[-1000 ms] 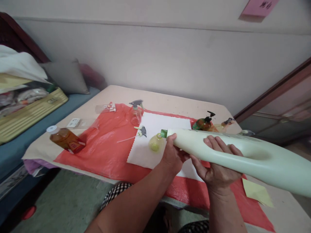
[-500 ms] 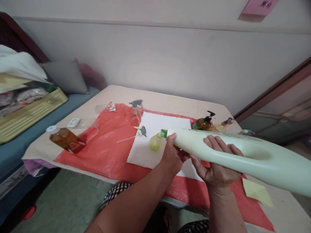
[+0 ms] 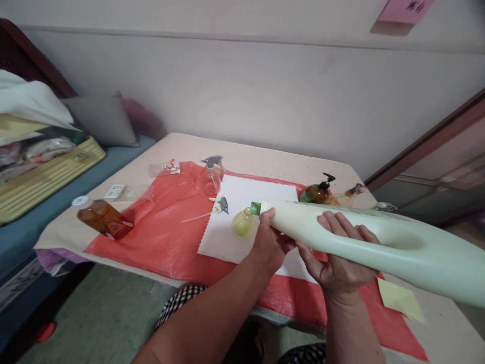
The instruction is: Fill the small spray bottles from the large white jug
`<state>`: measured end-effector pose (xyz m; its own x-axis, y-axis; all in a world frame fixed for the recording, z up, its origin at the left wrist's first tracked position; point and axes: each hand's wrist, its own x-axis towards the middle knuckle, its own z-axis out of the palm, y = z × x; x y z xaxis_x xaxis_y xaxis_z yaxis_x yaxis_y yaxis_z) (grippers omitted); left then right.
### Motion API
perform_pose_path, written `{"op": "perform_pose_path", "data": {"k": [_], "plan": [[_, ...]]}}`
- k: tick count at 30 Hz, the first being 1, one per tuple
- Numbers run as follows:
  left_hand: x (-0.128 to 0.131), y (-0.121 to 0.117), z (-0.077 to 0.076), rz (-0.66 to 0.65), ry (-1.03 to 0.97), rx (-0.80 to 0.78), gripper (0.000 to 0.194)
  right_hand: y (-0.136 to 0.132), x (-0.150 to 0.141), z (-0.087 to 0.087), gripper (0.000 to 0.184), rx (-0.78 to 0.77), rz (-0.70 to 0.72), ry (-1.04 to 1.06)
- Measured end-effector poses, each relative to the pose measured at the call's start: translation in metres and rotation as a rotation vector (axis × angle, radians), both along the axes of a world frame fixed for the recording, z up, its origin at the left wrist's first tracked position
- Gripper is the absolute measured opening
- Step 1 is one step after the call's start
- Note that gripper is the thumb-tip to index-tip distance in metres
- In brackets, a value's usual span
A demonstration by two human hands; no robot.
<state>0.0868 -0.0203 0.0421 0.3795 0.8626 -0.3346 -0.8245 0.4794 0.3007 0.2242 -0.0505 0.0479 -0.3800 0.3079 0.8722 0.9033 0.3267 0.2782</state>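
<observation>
A table (image 3: 261,154) stands against a plain pale wall (image 3: 246,86), its top partly covered by a red plastic sheet (image 3: 166,237), with a white sheet (image 3: 261,189) laid over that. Above the white sheet I hold a large pale-green jug (image 3: 435,258), tipped nearly on its side, its mouth pointing left. My left hand (image 3: 271,247) is closed around its neck; my right hand (image 3: 343,263) is clamped on its body by the handle opening. The jug's plastic is smooth and opaque, so I cannot tell how full it is; its spout (image 3: 255,208) is a darker green.

The spout meets the open top of a small clear bottle (image 3: 242,226), which has yellow-green liquid inside. Just left of it lies a grey-and-green spray head (image 3: 223,205) with a thin tube. Behind that, a clear spray bottle (image 3: 212,183) stands upright. Behind the jug is a dark pump bottle (image 3: 315,193). Far left, a white-capped bottle (image 3: 104,217) holds amber liquid. Yellow paper (image 3: 401,299) lies near the right end.
</observation>
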Motion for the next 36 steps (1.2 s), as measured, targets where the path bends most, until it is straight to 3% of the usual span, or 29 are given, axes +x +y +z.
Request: {"op": "perform_pose_path", "data": {"k": [36], "plan": [[-0.0001, 0.0003, -0.0006, 0.001, -0.016, 0.005, 0.051, 0.0002, -0.0025, 0.0013, 0.064, 0.008, 0.008, 0.009]]}}
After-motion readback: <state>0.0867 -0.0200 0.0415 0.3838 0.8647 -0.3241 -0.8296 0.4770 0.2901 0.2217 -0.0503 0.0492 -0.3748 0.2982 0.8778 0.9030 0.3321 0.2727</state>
